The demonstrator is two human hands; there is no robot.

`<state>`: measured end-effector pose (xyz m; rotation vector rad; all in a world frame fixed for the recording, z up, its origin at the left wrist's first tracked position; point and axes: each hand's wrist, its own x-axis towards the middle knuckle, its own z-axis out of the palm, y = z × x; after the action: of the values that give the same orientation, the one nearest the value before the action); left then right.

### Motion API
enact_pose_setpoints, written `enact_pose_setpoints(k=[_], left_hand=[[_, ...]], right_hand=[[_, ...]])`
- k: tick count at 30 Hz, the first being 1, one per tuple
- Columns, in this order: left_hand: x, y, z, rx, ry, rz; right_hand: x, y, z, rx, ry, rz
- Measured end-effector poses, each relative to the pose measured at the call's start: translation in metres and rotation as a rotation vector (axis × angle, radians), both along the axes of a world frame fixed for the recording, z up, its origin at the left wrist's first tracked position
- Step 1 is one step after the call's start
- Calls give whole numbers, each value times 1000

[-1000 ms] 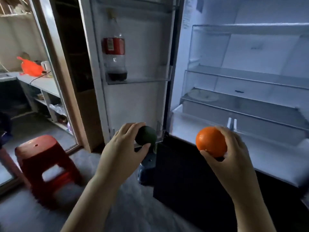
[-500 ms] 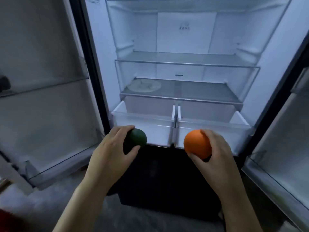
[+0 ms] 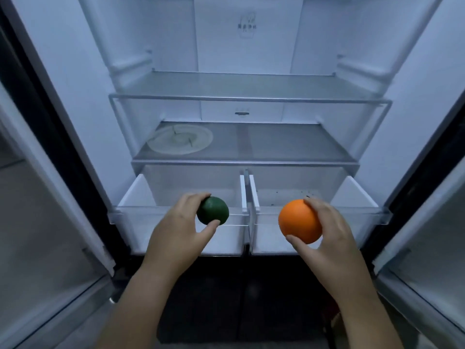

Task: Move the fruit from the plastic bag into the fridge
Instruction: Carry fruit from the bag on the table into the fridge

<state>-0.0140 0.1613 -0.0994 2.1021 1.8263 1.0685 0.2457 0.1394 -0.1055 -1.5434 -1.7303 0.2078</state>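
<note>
Both hands have advanced over the open crisper drawers (image 3: pixel 181 238): left hand (image 3: pixel 176 238) fingers curled around a dark green fruit (image 3: pixel 212 214), right hand (image 3: pixel 329 230) gripping an orange (image 3: pixel 299 221). Back-wall writing (image 3: pixel 247 26) is illegible.

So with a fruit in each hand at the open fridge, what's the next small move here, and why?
Probably lower both hands and release the fruit into the drawers. The left hand holds the green fruit over the left drawer, the right hand holds the orange over the right drawer. Both drawers are pulled out and look nearly bare, so nothing seems to block a drop.
</note>
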Motion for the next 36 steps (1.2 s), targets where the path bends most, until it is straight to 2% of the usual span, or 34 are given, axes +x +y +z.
enact_pose_setpoints(k=[5,9,13,17,20,25,31,36], left_hand=[[14,60,-3,-10,9,1],[18,91,-14,-88,3,3],[16,124,-24,-200,-119,-16],[8,157,-31,-425,-117,-80],[-1,189,-37,-612,-42,-157],[-1,233,-60,-784,247,-328],[-5,269,-97,-922,356,-438],[-6,282,-118,-958,404,-455]], right_hand=[[34,60,5,7,-25,7],[46,112,4,-53,-86,121],[47,158,-4,-183,-120,246],[44,199,-21,-391,-253,324],[35,232,-35,-571,-367,367],[18,272,-58,-768,-539,440],[10,301,-91,-849,-704,589],[8,313,-114,-860,-780,639]])
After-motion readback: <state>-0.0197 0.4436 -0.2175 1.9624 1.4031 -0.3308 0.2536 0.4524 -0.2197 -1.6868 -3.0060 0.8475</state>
